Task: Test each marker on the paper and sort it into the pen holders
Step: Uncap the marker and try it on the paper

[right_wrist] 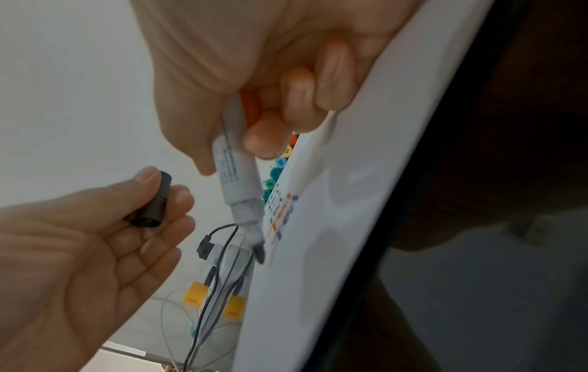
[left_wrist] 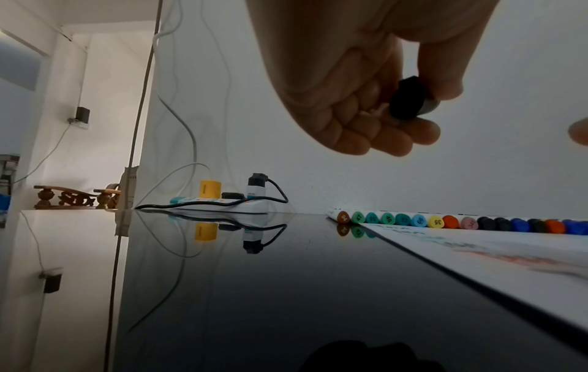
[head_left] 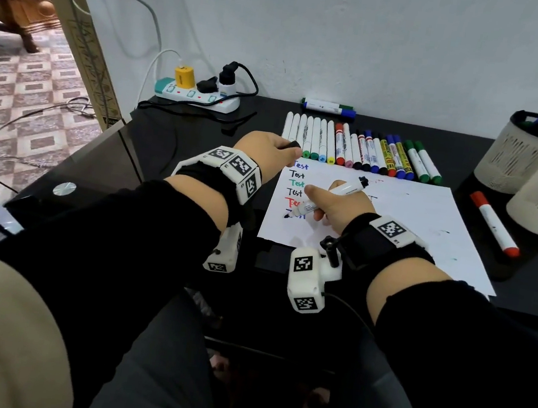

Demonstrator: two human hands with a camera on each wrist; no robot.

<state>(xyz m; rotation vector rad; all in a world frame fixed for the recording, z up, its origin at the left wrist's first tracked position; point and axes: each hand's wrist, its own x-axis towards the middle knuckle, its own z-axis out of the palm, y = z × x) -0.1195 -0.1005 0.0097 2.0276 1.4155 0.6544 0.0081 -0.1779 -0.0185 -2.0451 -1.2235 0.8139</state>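
- Far left on the desk (head_left: 200, 148), a power strip (head_left: 199, 95) with a yellow plug, cables trailing.
- Left hand (head_left: 264, 147) hovers above the desk, thumb and fingers pinching a black cap (left_wrist: 407, 99); the left wrist view shows the cap's closed end, the right wrist view its open mouth.
- Behind it, a row of markers (head_left: 359, 148) lies side by side; only the left wrist view reads the numbers on their coloured ends.
- Centre, the paper (head_left: 394, 219) carries a column of "Test" in several colours.
- Right hand (head_left: 338, 204) grips the marker (head_left: 329, 197), white barrel, dark tip touching the paper.
- Right, a red-capped marker (head_left: 494, 223) lies beside two mesh pen holders (head_left: 517, 156), the farther one holding markers.
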